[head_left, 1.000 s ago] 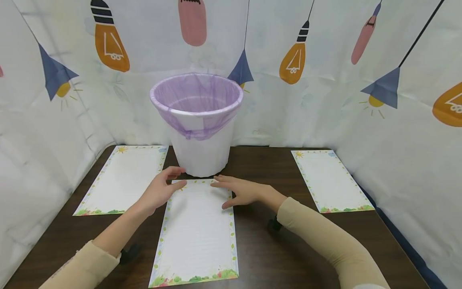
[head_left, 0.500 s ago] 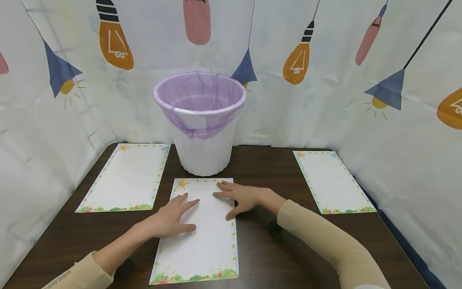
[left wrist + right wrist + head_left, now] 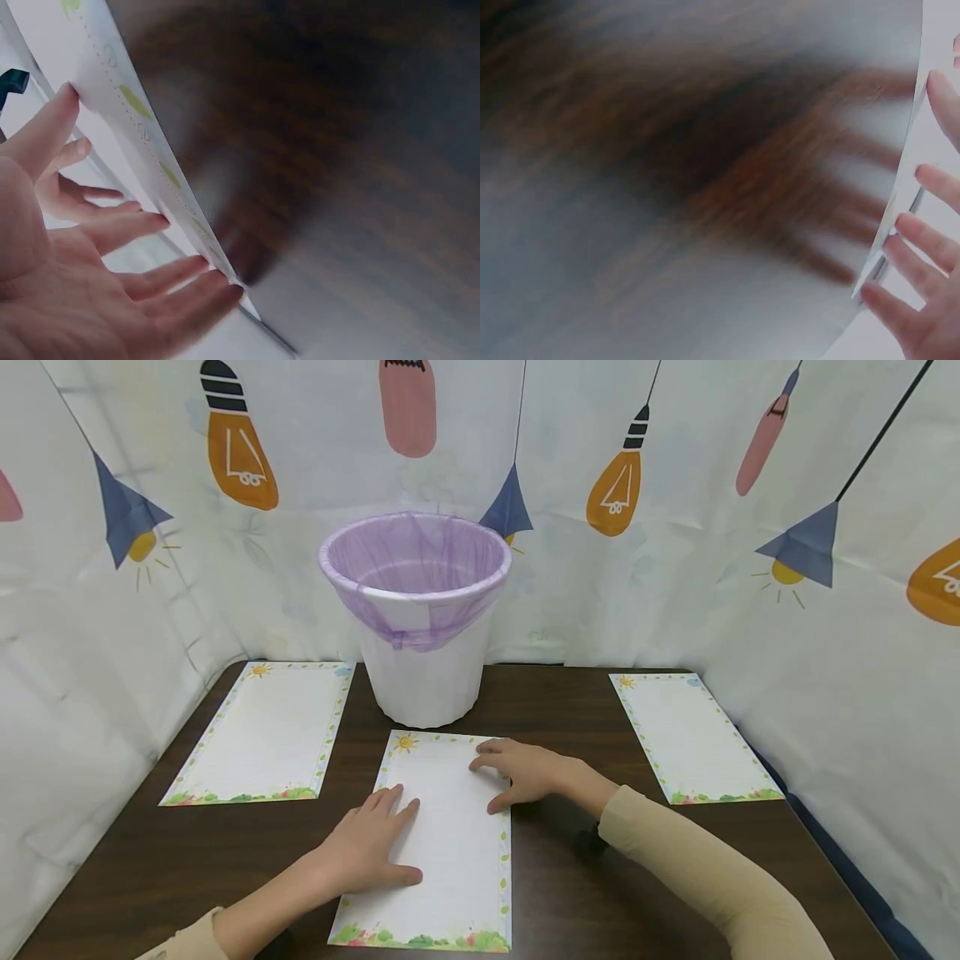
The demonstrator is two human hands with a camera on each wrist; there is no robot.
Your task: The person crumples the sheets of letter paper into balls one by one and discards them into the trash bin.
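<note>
A sheet of bordered writing paper, with a sun at its top left and painted plants along its foot, lies on the dark wooden table. My left hand rests on its left side, fingers spread and thumb pointing inward. At the upper right edge, my right hand touches the paper with slightly bent, parted fingers. In the left wrist view, the left hand's fingertips meet the leaf-patterned edge. The right wrist view has the right hand along the opposite edge. Neither hand pinches the sheet.
Behind the sheet stands a white bin with a purple liner. Matching paper sheets lie at the left and right. A white curtain printed with lamps and bulbs encloses the table's back and sides.
My left hand has come down from the paper's top left corner onto its left side. The middle sheet has shifted right, and my right hand has moved right with it.
</note>
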